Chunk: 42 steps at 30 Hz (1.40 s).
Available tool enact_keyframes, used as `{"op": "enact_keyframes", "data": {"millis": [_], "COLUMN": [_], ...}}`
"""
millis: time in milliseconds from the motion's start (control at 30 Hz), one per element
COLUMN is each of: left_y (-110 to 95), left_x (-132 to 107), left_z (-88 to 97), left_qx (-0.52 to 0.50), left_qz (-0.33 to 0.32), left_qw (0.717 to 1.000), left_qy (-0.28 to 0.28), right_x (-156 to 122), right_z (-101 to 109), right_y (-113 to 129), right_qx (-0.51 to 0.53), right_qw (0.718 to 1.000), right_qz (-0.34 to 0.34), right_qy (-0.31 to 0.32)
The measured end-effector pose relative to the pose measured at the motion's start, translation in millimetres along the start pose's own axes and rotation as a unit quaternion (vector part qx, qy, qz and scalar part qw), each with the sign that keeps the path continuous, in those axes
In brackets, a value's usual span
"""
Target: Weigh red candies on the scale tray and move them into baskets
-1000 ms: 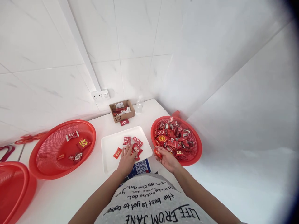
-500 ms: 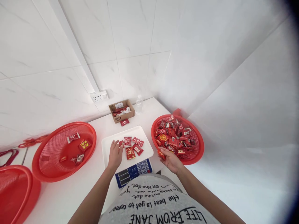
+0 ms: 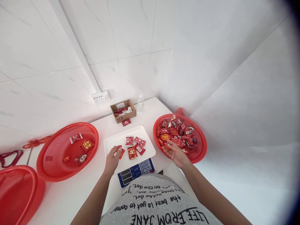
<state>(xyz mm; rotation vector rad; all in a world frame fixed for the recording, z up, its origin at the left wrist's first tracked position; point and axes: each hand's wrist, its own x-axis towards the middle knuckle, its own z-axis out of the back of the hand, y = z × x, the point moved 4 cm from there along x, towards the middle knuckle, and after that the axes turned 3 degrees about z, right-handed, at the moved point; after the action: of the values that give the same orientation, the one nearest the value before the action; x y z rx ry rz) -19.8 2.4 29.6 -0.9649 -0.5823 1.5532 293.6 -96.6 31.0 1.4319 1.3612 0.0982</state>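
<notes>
My left hand [image 3: 112,160] is over the left side of a white weighing tray [image 3: 146,139], its fingers pinching a small red candy packet [image 3: 122,152]. Beside it on the tray lie several more red packets, among them a red and gold packet [image 3: 132,152]. My right hand [image 3: 176,155] is at the near rim of a red mesh basket [image 3: 203,142], palm turned up and fingers apart, with no packet visibly gripped. Many red wrapped candies [image 3: 178,132] are heaped in that basket. Under the tray's front edge shows the scale's blue keypad panel [image 3: 136,172].
To the left stands another red basket [image 3: 52,161] with a few packets, and a further red basket [image 3: 20,197] nearer me. Behind the tray are a small cardboard box [image 3: 127,116], a loose red packet [image 3: 126,122] and a clear bottle [image 3: 140,105] near the wall.
My left hand has closed on a red packet at the tray's left. My right hand, which held a red packet, has moved slightly over the basket rim and opened.
</notes>
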Motion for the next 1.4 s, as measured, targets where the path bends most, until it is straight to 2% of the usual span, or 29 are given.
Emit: {"op": "enact_keyframes", "data": {"millis": [133,233,267,333,400,433,533,633,700,867,1000,1067,1133,1200,1300,1400], "left_y": [5,2,0,-3,-5,-6,-6,-7,-10,-23,-34,-39,-41,-41,-40,-39], "left_x": [-5,-10,-12,-14,-14,-13,-11,-9,-10,-22,-41,-49,-54,-57,-60,-59], "left_z": [4.3,3.0,1.9,-0.6,-2.7,-3.5,-4.8,-5.2,-5.4,-18.2,-45.5,-60.1,-72.1,-80.5,-85.2,-79.5], "left_qx": [-0.018,-0.025,-0.025,-0.02,-0.009,-0.003,0.014,0.026,0.037,0.076,0.102,0.112,0.123,0.134,0.141,0.141], "left_qz": [0.039,0.045,0.044,0.041,0.037,0.034,0.018,-0.006,-0.022,-0.065,-0.118,-0.149,-0.174,-0.19,-0.208,-0.221], "left_qw": [0.999,0.999,0.999,0.999,0.999,0.999,1.0,1.0,0.999,0.992,0.974,0.959,0.945,0.934,0.924,0.926], "left_qy": [0.002,0.011,0.015,0.021,0.02,0.017,0.01,0.014,0.019,0.073,0.166,0.214,0.249,0.271,0.29,0.27], "right_x": [4,9,11,13,13,13,13,12,12,14,4,-5,-16,-27,-34,-30], "right_z": [6,8,8,4,1,0,-2,0,2,1,-20,-36,-53,-65,-70,-65], "right_y": [12,5,1,-8,-16,-19,-24,-27,-27,-26,-18,-18,-24,-30,-33,-30], "right_qx": [-0.039,-0.176,-0.26,-0.434,-0.54,-0.56,-0.593,-0.655,-0.682,-0.678,-0.646,-0.598,-0.545,-0.525,-0.544,-0.533], "right_qw": [0.997,0.981,0.96,0.887,0.817,0.8,0.771,0.72,0.698,0.7,0.7,0.733,0.767,0.773,0.763,0.778], "right_qz": [0.053,0.08,0.1,0.155,0.198,0.209,0.22,0.214,0.208,0.213,0.29,0.282,0.227,0.188,0.182,0.19], "right_qy": [-0.032,-0.022,-0.008,0.026,0.048,0.051,0.067,0.078,0.072,0.072,0.093,0.161,0.251,0.303,0.299,0.272]}}
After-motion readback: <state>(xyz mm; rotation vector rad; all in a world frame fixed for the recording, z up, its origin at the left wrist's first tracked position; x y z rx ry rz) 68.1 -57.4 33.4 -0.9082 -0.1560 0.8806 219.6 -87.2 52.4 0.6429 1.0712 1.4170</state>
